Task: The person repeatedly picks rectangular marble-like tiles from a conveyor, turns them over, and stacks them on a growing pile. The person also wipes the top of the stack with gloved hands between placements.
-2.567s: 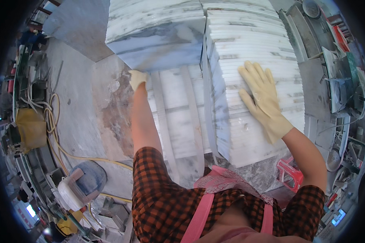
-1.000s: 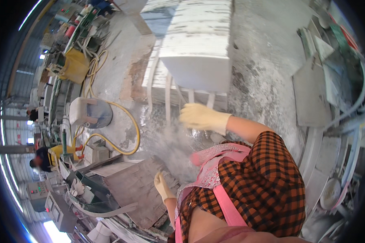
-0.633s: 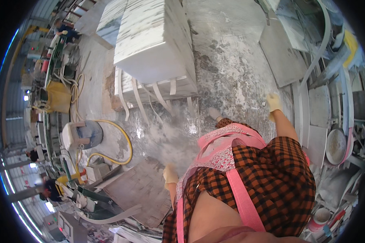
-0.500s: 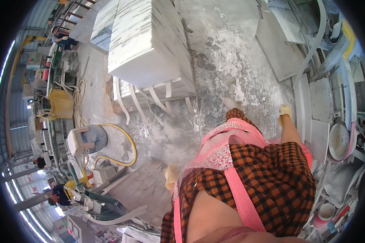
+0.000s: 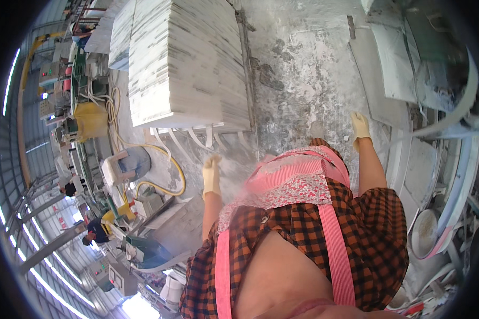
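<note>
Both my hands wear cream-coloured gloves and hold nothing that I can see. My left hand (image 5: 211, 175) is stretched forward, with its fingers extended and slightly blurred. It is nearest to the pale straps (image 5: 198, 139) that hang below a tall stack of white, grey-streaked stone slabs (image 5: 197, 69), and does not appear to touch them. Out to the right, above the wet, stained floor (image 5: 303, 80), my right hand (image 5: 360, 126) has its fingers loosely apart. A pink floral apron (image 5: 287, 183) covers my front.
A whitish bucket (image 5: 125, 167) and a yellow hose (image 5: 183, 181) lie to the left, near machines with a yellow cover (image 5: 92, 121). Grey slabs (image 5: 375, 80) lean along the right side, by a round basin (image 5: 424, 233). A person (image 5: 97, 232) is at the far left.
Both my hands have swung forward, the left one coming fully into sight beside my body. The slab stack appears closer, and my view has shifted.
</note>
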Demonstrator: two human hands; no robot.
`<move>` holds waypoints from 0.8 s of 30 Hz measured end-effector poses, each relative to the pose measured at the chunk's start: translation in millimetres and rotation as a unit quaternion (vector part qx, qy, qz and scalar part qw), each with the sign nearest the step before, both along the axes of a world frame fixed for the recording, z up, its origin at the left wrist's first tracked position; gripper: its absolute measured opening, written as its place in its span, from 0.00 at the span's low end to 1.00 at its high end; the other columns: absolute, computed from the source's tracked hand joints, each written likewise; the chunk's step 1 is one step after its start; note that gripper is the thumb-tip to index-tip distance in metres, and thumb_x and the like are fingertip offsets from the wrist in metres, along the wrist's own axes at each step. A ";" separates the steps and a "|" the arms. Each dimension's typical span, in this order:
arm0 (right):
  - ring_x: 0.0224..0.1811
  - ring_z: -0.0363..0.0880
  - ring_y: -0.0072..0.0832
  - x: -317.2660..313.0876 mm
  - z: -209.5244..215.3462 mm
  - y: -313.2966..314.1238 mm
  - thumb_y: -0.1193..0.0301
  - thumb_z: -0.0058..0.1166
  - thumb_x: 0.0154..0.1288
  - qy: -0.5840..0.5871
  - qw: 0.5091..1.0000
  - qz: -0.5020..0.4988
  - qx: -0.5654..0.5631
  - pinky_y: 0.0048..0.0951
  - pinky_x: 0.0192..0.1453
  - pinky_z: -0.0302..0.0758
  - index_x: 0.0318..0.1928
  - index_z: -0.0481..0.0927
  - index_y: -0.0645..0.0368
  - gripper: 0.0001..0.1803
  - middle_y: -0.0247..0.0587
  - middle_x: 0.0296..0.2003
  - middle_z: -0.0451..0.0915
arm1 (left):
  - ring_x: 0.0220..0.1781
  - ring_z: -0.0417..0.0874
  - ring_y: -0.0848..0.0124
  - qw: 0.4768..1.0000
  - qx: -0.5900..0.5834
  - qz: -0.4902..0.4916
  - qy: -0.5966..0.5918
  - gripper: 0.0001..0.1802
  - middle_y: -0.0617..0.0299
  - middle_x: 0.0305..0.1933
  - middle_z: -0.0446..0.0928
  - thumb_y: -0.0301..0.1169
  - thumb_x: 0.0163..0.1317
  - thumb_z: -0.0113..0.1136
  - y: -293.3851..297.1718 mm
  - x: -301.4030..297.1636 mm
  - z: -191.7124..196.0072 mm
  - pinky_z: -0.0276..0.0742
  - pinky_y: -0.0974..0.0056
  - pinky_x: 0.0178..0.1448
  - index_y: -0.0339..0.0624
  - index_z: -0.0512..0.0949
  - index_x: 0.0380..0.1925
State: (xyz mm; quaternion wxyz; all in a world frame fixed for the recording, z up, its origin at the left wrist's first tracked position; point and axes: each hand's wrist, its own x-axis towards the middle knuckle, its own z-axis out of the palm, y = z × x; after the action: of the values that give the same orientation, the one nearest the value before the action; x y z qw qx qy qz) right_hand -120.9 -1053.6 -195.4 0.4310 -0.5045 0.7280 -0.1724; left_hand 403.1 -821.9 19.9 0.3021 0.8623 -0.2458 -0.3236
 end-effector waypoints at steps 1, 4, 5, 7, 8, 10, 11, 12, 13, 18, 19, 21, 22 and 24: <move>0.40 0.78 0.56 5.0 7.1 -14.8 0.53 0.45 0.67 -0.002 0.999 -0.020 0.037 0.48 0.47 0.73 0.37 0.82 0.64 0.24 0.60 0.35 0.80 | 0.45 0.81 0.73 0.998 -0.050 -0.028 -0.033 0.14 0.59 0.45 0.85 0.31 0.72 0.51 -29.6 -10.2 7.1 0.75 0.67 0.50 0.37 0.82 0.49; 0.49 0.78 0.47 33.2 37.4 -54.5 0.53 0.47 0.69 -0.107 0.992 -0.073 0.004 0.43 0.55 0.72 0.46 0.82 0.62 0.24 0.55 0.44 0.82 | 0.56 0.81 0.72 0.992 -0.120 -0.010 0.045 0.17 0.55 0.53 0.84 0.27 0.74 0.49 -99.4 -34.9 39.4 0.72 0.68 0.62 0.35 0.77 0.58; 0.53 0.77 0.44 46.0 49.0 -67.3 0.53 0.48 0.70 -0.161 0.981 -0.100 0.030 0.42 0.58 0.71 0.50 0.82 0.61 0.24 0.54 0.48 0.82 | 0.57 0.80 0.71 0.991 -0.128 -0.008 0.045 0.17 0.54 0.54 0.83 0.28 0.74 0.49 -117.8 -42.9 51.0 0.71 0.68 0.64 0.34 0.76 0.59; 0.63 0.73 0.38 70.0 71.1 -91.2 0.53 0.50 0.71 -0.241 0.954 -0.157 0.083 0.41 0.65 0.67 0.58 0.79 0.59 0.26 0.48 0.57 0.79 | 0.60 0.79 0.70 0.990 -0.137 -0.001 0.043 0.18 0.53 0.55 0.83 0.29 0.75 0.48 -151.7 -49.8 77.0 0.68 0.67 0.67 0.33 0.75 0.60; 0.65 0.70 0.37 78.2 79.8 -101.7 0.53 0.50 0.71 -0.247 0.947 -0.169 0.119 0.41 0.67 0.64 0.60 0.77 0.59 0.27 0.46 0.60 0.77 | 0.61 0.79 0.69 0.990 -0.138 0.007 0.041 0.19 0.52 0.56 0.82 0.30 0.75 0.49 -166.0 -51.9 88.1 0.68 0.67 0.68 0.33 0.75 0.61; 0.71 0.63 0.34 94.2 91.1 -126.8 0.53 0.52 0.72 -0.262 0.945 -0.138 0.138 0.41 0.72 0.59 0.65 0.74 0.58 0.29 0.41 0.65 0.72 | 0.62 0.78 0.69 0.986 -0.166 -0.009 0.022 0.20 0.50 0.57 0.81 0.32 0.76 0.49 -194.7 -50.7 107.1 0.67 0.65 0.69 0.32 0.74 0.61; 0.69 0.64 0.34 102.1 94.3 -138.8 0.53 0.51 0.71 -0.273 0.942 -0.141 0.134 0.41 0.71 0.60 0.64 0.75 0.58 0.29 0.41 0.64 0.73 | 0.62 0.78 0.68 0.989 -0.147 0.006 0.010 0.20 0.50 0.57 0.81 0.32 0.76 0.48 -212.3 -45.5 114.0 0.67 0.65 0.69 0.32 0.74 0.61; 0.68 0.66 0.34 110.0 96.4 -149.9 0.53 0.51 0.71 -0.277 0.944 -0.136 0.118 0.41 0.70 0.61 0.63 0.75 0.59 0.28 0.42 0.63 0.74 | 0.62 0.78 0.68 0.988 -0.153 0.001 -0.004 0.20 0.50 0.57 0.81 0.33 0.77 0.48 -231.9 -36.3 120.1 0.67 0.65 0.69 0.31 0.74 0.61; 0.67 0.67 0.34 116.3 97.7 -161.0 0.53 0.50 0.71 -0.280 0.946 -0.131 0.102 0.41 0.69 0.62 0.62 0.76 0.59 0.28 0.42 0.62 0.75 | 0.62 0.78 0.68 0.991 -0.135 0.015 -0.015 0.20 0.50 0.57 0.81 0.33 0.77 0.47 -250.8 -28.7 124.2 0.67 0.65 0.69 0.31 0.74 0.61; 0.61 0.70 0.32 129.7 108.0 -217.2 0.52 0.47 0.71 -0.271 0.942 -0.152 0.126 0.40 0.65 0.64 0.59 0.77 0.57 0.26 0.40 0.59 0.76 | 0.62 0.79 0.67 0.966 -0.252 0.050 0.003 0.20 0.50 0.56 0.81 0.34 0.78 0.46 -341.4 7.2 137.7 0.69 0.64 0.69 0.31 0.75 0.60; 0.60 0.71 0.32 133.5 110.6 -227.3 0.52 0.46 0.71 -0.268 0.940 -0.165 0.134 0.40 0.65 0.65 0.59 0.77 0.56 0.25 0.40 0.58 0.76 | 0.62 0.79 0.67 0.968 -0.248 0.040 -0.016 0.20 0.51 0.56 0.81 0.34 0.78 0.46 -356.9 18.3 143.1 0.69 0.64 0.69 0.31 0.75 0.60; 0.61 0.70 0.33 147.5 113.2 -260.3 0.52 0.46 0.71 -0.225 0.938 -0.215 0.151 0.40 0.65 0.65 0.59 0.77 0.55 0.26 0.41 0.58 0.76 | 0.62 0.79 0.67 0.968 -0.245 0.004 -0.055 0.19 0.52 0.56 0.81 0.33 0.78 0.47 -398.3 46.8 152.2 0.69 0.64 0.69 0.32 0.75 0.60; 0.61 0.70 0.33 153.1 116.2 -267.3 0.52 0.46 0.71 -0.202 0.928 -0.257 0.177 0.40 0.65 0.65 0.60 0.77 0.55 0.26 0.41 0.58 0.76 | 0.63 0.78 0.67 0.969 -0.241 0.006 -0.059 0.20 0.52 0.57 0.81 0.33 0.78 0.47 -414.2 59.1 155.3 0.68 0.64 0.69 0.32 0.74 0.61; 0.63 0.69 0.34 169.4 121.2 -293.1 0.51 0.46 0.71 -0.200 0.937 -0.252 0.136 0.40 0.66 0.64 0.60 0.76 0.55 0.27 0.41 0.59 0.76 | 0.64 0.77 0.67 0.970 -0.232 0.006 -0.076 0.20 0.52 0.59 0.80 0.33 0.78 0.47 -449.2 81.3 157.7 0.67 0.64 0.71 0.33 0.73 0.62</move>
State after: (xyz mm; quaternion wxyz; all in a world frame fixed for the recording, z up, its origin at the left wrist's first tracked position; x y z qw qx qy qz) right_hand 48.4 -1346.7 -74.3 0.5746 -0.1965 0.7466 -0.2717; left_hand 484.4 -1271.0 177.6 0.4759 0.7924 -0.3312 -0.1896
